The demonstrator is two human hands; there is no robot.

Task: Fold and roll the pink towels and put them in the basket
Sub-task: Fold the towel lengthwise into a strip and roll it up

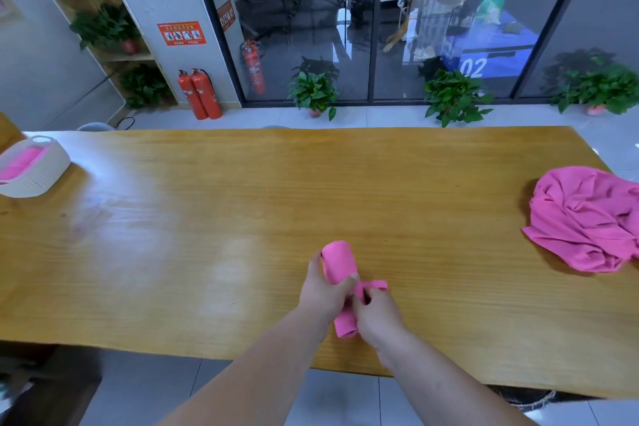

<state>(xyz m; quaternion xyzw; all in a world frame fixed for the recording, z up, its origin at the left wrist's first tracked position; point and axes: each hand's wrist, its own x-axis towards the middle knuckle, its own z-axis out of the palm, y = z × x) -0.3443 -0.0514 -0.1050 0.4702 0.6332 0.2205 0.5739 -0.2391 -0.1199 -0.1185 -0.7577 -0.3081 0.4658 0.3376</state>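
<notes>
Left hand (325, 294) and right hand (378, 316) curl their fingers round the rolled towel (337, 261) at 6 o'clock; crumpled towels (584, 218) at 3, basket (52, 176) at 9.

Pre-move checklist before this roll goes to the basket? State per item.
1. Left hand grips the rolled towel: ok.
2. Roll's end tucked: not ok; the right hand pinches a loose flap.
3. Basket upright on the table, far left: ok.
4. Room in the basket: cannot tell; pink towel already inside.
5. Tabletop between roll and basket bare: ok.
6. All towels rolled: not ok; unfolded pile at right.
</notes>
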